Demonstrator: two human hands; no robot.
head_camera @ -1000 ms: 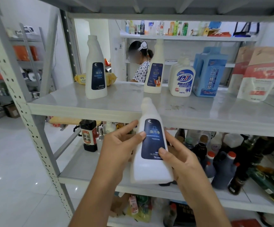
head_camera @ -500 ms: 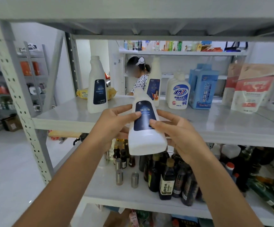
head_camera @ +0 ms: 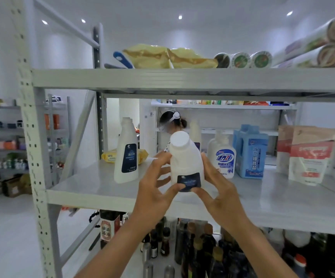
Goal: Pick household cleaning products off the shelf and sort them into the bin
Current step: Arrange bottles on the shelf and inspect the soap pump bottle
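While the white bottle (head_camera: 185, 159) is being held up in front of the middle shelf (head_camera: 94, 184), it is being gripped from both sides by two hands. The left hand (head_camera: 154, 189) is being kept partly spread: its thumb is being pressed against the left edge of the dark blue label (head_camera: 188, 180), and its fingers are being curled around the bottle's left side. The right hand (head_camera: 216, 185) is being wrapped around the opposite side, with its thumb being laid at the label's lower right corner and its fingers being hidden partly behind the bottle. The bottle is being tilted so that a wide, rounded white end is being shown uppermost and the label lowest, near the thumbs. It is being carried clear of the shelf, just above the front edge.

On the shelf behind, a second white bottle (head_camera: 126, 157) with a dark label is being left upright to the left, beside a yellow pack (head_camera: 110, 156). To the right, a white detergent bottle (head_camera: 222, 155), a blue jug (head_camera: 250, 151) and red-and-white pouches (head_camera: 306, 155) are being stored. Dark bottles (head_camera: 198, 247) are being kept on the level below.
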